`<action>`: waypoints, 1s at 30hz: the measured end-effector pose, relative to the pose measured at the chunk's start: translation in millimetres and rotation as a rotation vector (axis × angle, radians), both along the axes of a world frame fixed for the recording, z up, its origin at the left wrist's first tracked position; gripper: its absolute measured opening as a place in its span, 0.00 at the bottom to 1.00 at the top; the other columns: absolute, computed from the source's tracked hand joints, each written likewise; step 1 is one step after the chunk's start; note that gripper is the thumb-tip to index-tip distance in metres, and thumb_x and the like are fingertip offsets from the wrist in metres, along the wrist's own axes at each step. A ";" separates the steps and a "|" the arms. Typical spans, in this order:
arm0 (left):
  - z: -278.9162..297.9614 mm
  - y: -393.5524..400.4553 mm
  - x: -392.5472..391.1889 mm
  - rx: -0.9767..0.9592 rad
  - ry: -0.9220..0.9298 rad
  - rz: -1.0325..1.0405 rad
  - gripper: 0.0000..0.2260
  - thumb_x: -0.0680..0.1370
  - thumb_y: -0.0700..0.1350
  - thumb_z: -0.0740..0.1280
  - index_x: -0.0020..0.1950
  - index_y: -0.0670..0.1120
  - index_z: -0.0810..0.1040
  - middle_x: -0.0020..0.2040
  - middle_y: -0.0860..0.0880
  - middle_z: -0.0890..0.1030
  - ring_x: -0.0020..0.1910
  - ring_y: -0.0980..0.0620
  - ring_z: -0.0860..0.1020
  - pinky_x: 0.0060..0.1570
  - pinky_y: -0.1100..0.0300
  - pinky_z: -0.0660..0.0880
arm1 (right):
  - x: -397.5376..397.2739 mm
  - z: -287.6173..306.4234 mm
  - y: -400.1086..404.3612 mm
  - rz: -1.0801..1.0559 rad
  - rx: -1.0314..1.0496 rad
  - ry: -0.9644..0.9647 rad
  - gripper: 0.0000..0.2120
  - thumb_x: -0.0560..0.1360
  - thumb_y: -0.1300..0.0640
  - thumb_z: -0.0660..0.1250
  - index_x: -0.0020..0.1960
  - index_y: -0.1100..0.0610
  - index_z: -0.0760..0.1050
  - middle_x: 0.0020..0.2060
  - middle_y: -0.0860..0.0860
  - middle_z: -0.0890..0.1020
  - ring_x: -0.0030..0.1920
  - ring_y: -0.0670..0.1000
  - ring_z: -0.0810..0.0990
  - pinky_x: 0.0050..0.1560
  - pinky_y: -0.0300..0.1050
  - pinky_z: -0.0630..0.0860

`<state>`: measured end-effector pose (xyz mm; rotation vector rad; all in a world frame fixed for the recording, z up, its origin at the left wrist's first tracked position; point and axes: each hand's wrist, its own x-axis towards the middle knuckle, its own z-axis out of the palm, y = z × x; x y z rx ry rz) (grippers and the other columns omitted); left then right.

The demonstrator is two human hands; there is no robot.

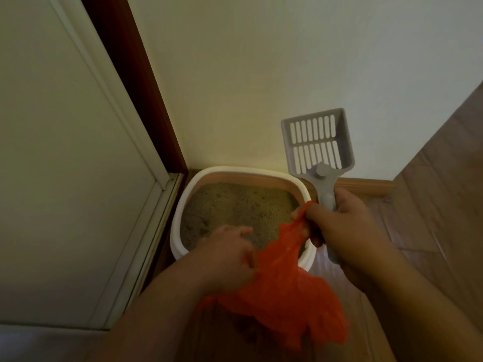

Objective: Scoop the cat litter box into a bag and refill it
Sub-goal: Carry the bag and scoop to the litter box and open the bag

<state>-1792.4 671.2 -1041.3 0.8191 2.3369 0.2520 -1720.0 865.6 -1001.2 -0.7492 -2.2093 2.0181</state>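
**Bag not yet open, both hands busy over the litter box**

Head view: the right hand was clamped around the handle of the grey slotted scoop, whose head stood up above the fist against the wall, and the same fingers also pinched one edge of the orange plastic bag. The left hand, just left of the right, had its fingers curled into the bag's other side; how firm that grip was could not be told. The bag hung crumpled between and below both hands, its mouth unopened. The litter box sat on the floor beyond the left hand, in the corner beside the door, filled with sandy litter.

Risks, as judgements: the right hand carried two things at once, so tugging the thin film apart could loosen the scoop and drop it into the litter or onto the floor. A hard pull could tear the bag. A mouth that stayed half closed would likely spill scooped clumps onto the floor.

Counted: one scoop, one bag, one litter box, two hands. No refill litter was in view.
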 end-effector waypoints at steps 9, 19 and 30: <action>-23.8 -2.0 1.9 0.070 -0.184 0.047 0.16 0.82 0.56 0.63 0.69 0.59 0.75 0.70 0.55 0.75 0.64 0.54 0.75 0.64 0.52 0.75 | 2.5 3.3 10.4 -0.038 0.194 -0.096 0.04 0.78 0.63 0.66 0.52 0.56 0.76 0.37 0.54 0.85 0.20 0.41 0.75 0.20 0.35 0.67; -37.7 9.3 20.3 -0.083 -0.210 -0.223 0.17 0.82 0.48 0.62 0.71 0.52 0.75 0.79 0.51 0.63 0.75 0.50 0.66 0.71 0.50 0.68 | 6.4 13.0 9.0 -0.074 0.187 -0.067 0.01 0.80 0.63 0.66 0.51 0.60 0.76 0.28 0.52 0.82 0.18 0.43 0.73 0.17 0.33 0.65; -49.5 9.5 16.4 -0.194 -0.208 -0.081 0.15 0.83 0.50 0.60 0.68 0.49 0.76 0.73 0.46 0.71 0.70 0.46 0.71 0.67 0.42 0.72 | 6.2 12.2 15.7 -0.055 0.112 -0.066 0.03 0.79 0.63 0.66 0.52 0.59 0.76 0.24 0.49 0.80 0.20 0.46 0.72 0.23 0.40 0.68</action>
